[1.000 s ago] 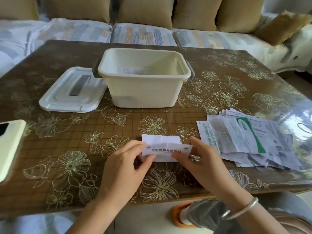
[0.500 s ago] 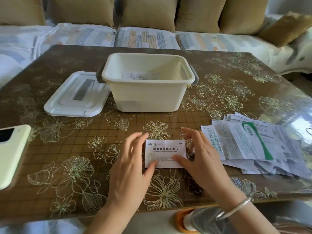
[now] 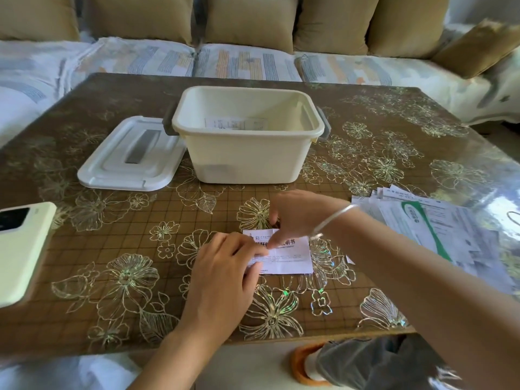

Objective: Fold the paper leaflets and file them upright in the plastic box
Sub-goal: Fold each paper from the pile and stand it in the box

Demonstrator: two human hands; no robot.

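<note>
A small white folded leaflet (image 3: 292, 260) with printed text lies flat on the table near its front edge. My left hand (image 3: 225, 268) rests on the leaflet's left end, fingertips and thumb pressing it down. My right hand (image 3: 298, 215) reaches across from the right and pinches the leaflet's upper left edge between thumb and curled fingers. Behind them stands the cream plastic box (image 3: 247, 130), open, with one folded leaflet (image 3: 236, 123) upright against its far wall. A fanned stack of loose leaflets (image 3: 433, 232) lies to the right.
The box's white lid (image 3: 132, 156) lies flat left of the box. A pale green phone (image 3: 22, 249) sits at the table's left edge. A sofa with cushions runs behind the table (image 3: 112, 263). A bracelet is on my right wrist.
The leaflet's flap was folded flat. My right hand then crossed from the leaflet's right end to its upper left edge, and my left hand slid onto the left end.
</note>
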